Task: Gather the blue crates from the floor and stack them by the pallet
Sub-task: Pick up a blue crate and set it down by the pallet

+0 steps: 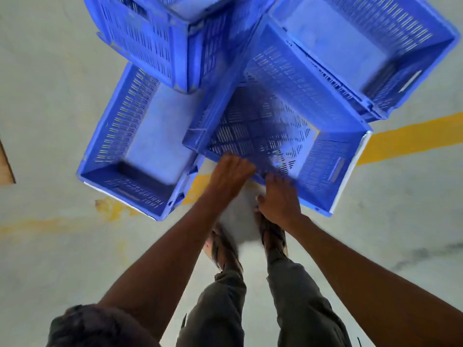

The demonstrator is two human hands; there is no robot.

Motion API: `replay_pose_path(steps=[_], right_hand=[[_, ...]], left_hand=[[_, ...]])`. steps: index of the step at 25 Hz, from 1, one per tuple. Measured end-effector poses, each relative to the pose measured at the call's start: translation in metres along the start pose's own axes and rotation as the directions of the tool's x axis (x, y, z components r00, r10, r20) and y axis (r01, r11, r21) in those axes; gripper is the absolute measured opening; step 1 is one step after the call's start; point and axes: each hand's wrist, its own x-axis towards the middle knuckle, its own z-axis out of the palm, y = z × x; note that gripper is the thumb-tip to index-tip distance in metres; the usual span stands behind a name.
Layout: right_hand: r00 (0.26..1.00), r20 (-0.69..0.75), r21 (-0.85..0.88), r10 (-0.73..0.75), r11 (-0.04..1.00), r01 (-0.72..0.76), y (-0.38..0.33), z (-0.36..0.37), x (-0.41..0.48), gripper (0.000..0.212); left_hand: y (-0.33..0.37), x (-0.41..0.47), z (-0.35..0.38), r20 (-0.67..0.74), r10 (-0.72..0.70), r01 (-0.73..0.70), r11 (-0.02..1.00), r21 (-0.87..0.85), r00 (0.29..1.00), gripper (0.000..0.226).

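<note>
Where yellow line [411, 139] crosses grey floor [50, 108], hands [255, 186] grip tilted crate [278, 136]

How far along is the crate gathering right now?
Done: nothing looks neatly stacked; no pallet is in view. In hand: both the left hand and right hand grip the near rim of the tilted crate. Left: the crate on the floor and two more behind.
</note>
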Motion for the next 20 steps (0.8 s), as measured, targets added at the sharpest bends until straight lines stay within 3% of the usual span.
replay_pose_path(steps=[2, 3, 4, 6, 7, 12, 16, 20], right_hand=[[0.995, -0.090, 0.132, 0.047, 0.991, -0.035, 0.008, -0.015, -0.001, 0.035], [0.992, -0.110, 0.176, 0.069, 0.983, -0.049, 0.009, -0.030, -0.004, 0.028], [0.991, -0.107, 0.199, 0.078, 0.978, -0.055, 0.009, -0.048, -0.008, 0.025], [0.995, -0.074, 0.250, 0.070, 0.967, -0.049, 0.009, -0.094, -0.018, 0.027], [0.997, -0.056, 0.293, 0.058, 0.955, -0.039, 0.007, -0.120, -0.024, 0.028], [0.998, -0.018, 0.394, -0.063, 0.917, 0.065, -0.007, -0.250, -0.071, 0.043], [0.983, 0.117, 0.179, -0.143, 0.976, 0.121, -0.007, -0.341, -0.131, 0.082], [0.960, -0.022, 0.068, -0.279, 0.958, 0.280, -0.067, -0.413, -0.167, 0.072]], left_hand=[[0.000, 0.008, -0.019, -0.166, 0.012, -0.012, 1.000, 0.000, 0.986, 0.017], [0.001, 0.017, -0.039, -0.178, 0.016, -0.019, 1.000, -0.015, 0.984, 0.017], [0.001, 0.028, -0.060, -0.120, 0.027, -0.029, 0.999, -0.016, 0.992, 0.018], [0.004, 0.061, -0.114, 0.167, 0.010, -0.014, 1.000, 0.026, 0.986, 0.005], [0.005, 0.076, -0.139, 0.247, -0.018, 0.010, 0.999, 0.032, 0.969, 0.010], [-0.014, 0.091, -0.262, 0.203, -0.021, 0.048, 0.990, -0.131, 0.979, 0.052], [-0.029, 0.032, -0.367, 0.133, -0.229, 0.252, 0.948, -0.194, 0.964, 0.053], [-0.027, -0.039, -0.449, 0.122, -0.472, 0.487, 0.848, -0.207, 0.873, 0.060]])
